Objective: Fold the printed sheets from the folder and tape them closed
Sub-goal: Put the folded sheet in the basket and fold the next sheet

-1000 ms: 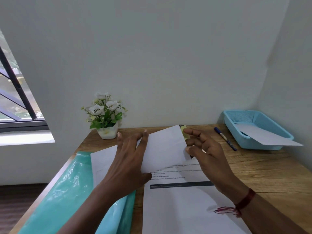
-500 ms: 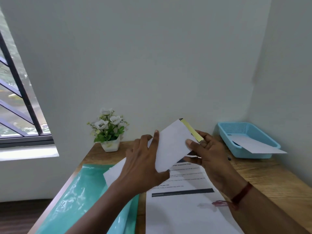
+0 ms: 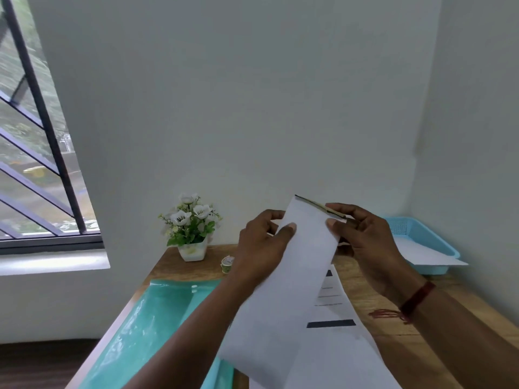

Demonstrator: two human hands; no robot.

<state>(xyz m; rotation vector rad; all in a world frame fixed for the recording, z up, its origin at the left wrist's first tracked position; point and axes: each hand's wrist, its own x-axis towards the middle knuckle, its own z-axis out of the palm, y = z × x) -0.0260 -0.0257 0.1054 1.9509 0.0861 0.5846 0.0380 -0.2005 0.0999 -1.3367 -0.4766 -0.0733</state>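
Bare forearms, a red thread bracelet [image 3: 417, 296] with frayed tassel.

I'm in a small home-office corner: a wooden desk [image 3: 193, 268] against bare white walls [image 3: 238, 94], beside a barred window [image 3: 33, 164], with a potted flower [image 3: 191, 226], blue paper tray [image 3: 427, 231], green folder [image 3: 157, 318] and printed sheets [image 3: 334, 313].

folded white sheet [image 3: 292, 276] lifted off worktop [image 3: 174, 269], tilted, blank side facing, yellowish strip [image 3: 323, 207] along top edge, printed sheet [image 3: 337, 346] flat beneath, teal folder [image 3: 146, 327] flat at left, small tape roll [image 3: 227, 263] just behind folder
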